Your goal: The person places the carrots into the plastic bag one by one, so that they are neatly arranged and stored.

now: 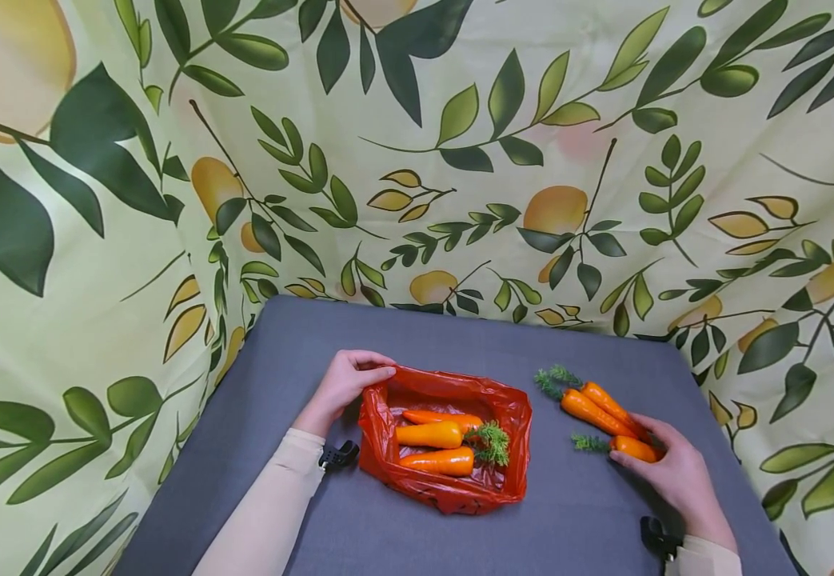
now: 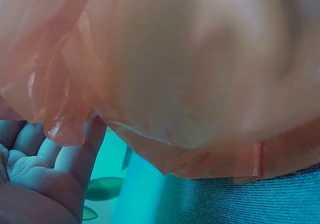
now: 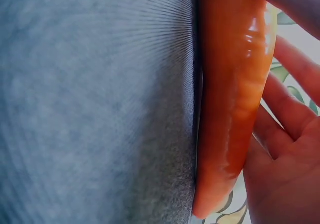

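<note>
A red plastic bag (image 1: 444, 506) lies with its mouth spread wide, and inside are three orange carrots (image 1: 431, 434), with green tops toward the right. My left hand (image 1: 348, 380) pinches the bag's rim at the far left corner; in the left wrist view the translucent film hides the fingertips. On the right, my right hand (image 1: 686, 476) holds the nearest loose carrot (image 1: 636, 450) between thumb and fingers. The right wrist view shows this carrot (image 3: 232, 104) lying along the grey cloth. Two more carrots (image 1: 592, 410) lie side by side just beyond it, tops pointing left.
A grey cloth-covered table (image 1: 568, 520) carries everything. Behind it and along both sides hangs a pale curtain (image 1: 460, 184) printed with leaves and fruit. Each wrist wears a black strap (image 1: 339, 456).
</note>
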Available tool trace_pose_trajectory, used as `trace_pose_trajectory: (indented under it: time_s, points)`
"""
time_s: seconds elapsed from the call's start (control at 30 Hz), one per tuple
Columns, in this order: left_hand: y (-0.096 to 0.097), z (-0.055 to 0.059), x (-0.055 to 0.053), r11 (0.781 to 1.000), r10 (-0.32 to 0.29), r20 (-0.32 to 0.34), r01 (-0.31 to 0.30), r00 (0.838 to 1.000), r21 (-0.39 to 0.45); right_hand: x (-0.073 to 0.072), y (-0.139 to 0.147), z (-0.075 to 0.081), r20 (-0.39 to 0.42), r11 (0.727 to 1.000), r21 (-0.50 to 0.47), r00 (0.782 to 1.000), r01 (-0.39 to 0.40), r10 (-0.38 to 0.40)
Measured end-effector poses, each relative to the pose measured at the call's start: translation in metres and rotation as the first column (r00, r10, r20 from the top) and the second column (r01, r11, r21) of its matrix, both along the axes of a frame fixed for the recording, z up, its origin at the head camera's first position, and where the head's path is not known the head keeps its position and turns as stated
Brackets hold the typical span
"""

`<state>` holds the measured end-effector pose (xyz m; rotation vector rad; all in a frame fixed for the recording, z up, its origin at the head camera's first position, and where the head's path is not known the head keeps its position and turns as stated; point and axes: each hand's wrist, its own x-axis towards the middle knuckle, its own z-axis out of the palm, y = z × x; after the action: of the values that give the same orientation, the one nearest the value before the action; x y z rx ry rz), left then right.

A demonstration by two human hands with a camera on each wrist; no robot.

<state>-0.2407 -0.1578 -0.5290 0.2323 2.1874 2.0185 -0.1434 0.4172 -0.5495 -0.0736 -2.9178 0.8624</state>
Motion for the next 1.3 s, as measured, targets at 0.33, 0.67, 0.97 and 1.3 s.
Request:
trace_pose_trajectory:
  time_s: [0.33, 0.67, 0.97, 1.3]
  points:
    - [0.0000, -0.0013, -0.0013, 1.000, 0.004, 0.002, -0.004, 1.000, 0.003, 0.0011, 0.0011, -0.0056, -0.073, 1.000, 0.020, 0.997, -0.022, 0.023]
    - [0.0002, 0.0009, 0.0002, 1.000, -0.005, -0.004, 0.005, 1.000, -0.001, 0.0029, 0.0020, -0.0083, -0.089, 0.999, 0.049, 0.996, -0.010, 0.015]
    - [-0.0005, 0.0001, 0.0002, 1.000, -0.004, -0.005, 0.004, 1.000, -0.010, 0.0038, -0.0002, -0.0049, -0.034, 0.998, 0.060, 0.999, 0.008, -0.006]
    - [0.0005, -0.0007, -0.0003, 1.000, -0.002, -0.003, 0.002, 1.000, -0.010, 0.0051, -0.0015, -0.0023, 0.031, 0.998, 0.055, 0.999, 0.022, -0.024]
